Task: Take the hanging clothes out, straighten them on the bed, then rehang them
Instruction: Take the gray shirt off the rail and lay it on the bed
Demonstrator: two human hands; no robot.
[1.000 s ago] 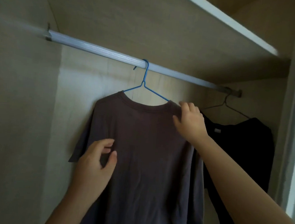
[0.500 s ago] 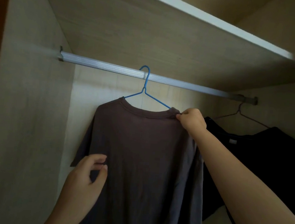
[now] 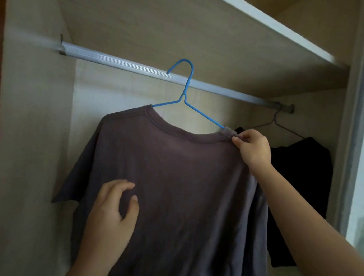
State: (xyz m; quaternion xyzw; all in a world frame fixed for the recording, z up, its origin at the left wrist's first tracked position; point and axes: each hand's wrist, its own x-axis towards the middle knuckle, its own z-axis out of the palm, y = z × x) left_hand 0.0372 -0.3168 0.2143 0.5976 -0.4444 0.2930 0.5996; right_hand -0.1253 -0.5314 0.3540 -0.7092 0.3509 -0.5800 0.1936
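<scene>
A brown-grey T-shirt (image 3: 184,181) hangs on a blue wire hanger (image 3: 188,81) inside the wardrobe. The hanger is tilted, its left side higher, and its hook stands above and in front of the silver rail (image 3: 117,62). My right hand (image 3: 252,150) pinches the shirt's right shoulder by the collar, at the end of the hanger arm. Lower down, my left hand (image 3: 112,215) is in front of the shirt's chest with loosely curled fingers and holds nothing.
A black garment (image 3: 299,190) hangs on a grey hanger (image 3: 275,121) at the rail's right end, just behind my right arm. A shelf (image 3: 228,32) sits close above the rail. The wardrobe's side wall (image 3: 30,147) is at the left and the door frame (image 3: 356,129) at the right.
My right hand closed on the shirt's right shoulder and raised it. The hanger's hook has risen from around the rail to above it. My left hand stayed low in front of the shirt.
</scene>
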